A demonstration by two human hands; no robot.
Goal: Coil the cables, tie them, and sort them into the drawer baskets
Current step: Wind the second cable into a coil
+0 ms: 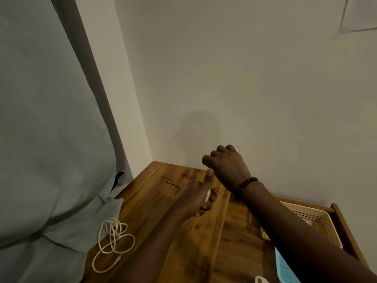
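Note:
My right hand (226, 163) is raised near the wall above the wooden cabinet top (155, 203), fingers curled around a white cable end that peeks out beside the knuckles (237, 148). My left hand (201, 198) hovers lower over the wood, fingers pinching a white cable piece (208, 194). A loose white cable (114, 240) lies in tangled loops at the cabinet's left front edge, apart from both hands. A beige perforated basket (318, 218) and a blue basket (284, 268) sit in the open drawer at right, partly hidden by my right forearm.
Pale green bedding (47, 139) presses against the cabinet's left side. Thin dark ties (173, 181) lie on the wood near the wall corner. A small white plug (261, 279) shows at the bottom edge. The wall stands close behind the cabinet.

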